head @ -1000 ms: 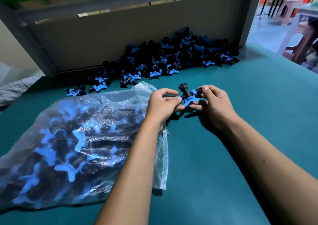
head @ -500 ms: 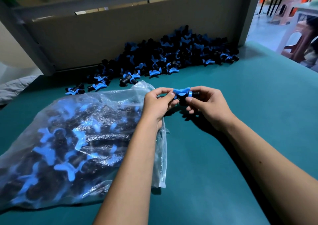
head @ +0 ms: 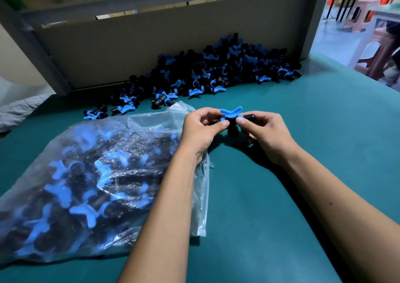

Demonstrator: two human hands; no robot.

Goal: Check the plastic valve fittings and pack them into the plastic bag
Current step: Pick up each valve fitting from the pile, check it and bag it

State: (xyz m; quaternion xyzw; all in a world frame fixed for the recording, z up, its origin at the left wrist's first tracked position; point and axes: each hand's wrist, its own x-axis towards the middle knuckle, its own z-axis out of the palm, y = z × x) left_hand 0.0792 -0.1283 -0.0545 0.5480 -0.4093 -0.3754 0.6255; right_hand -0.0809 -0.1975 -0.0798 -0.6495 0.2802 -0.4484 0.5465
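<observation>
Valve fitting [head: 230,118] under inspection, pinched at either end by left hand [head: 202,131] and right hand [head: 263,134] beside plastic bag [head: 91,174]; next, likely bagging through its mouth.

The scene is seen through a single wide-angle view, worn at head height and aimed forward and down across the green surface [head: 324,153]. Both forearms are taken in from the near edge, running up toward the middle of the frame, so the work is viewed closely. The far part of the surface is bounded by a grey panel [head: 151,51], and straight lines are bowed near the edges. No second view is provided.
</observation>
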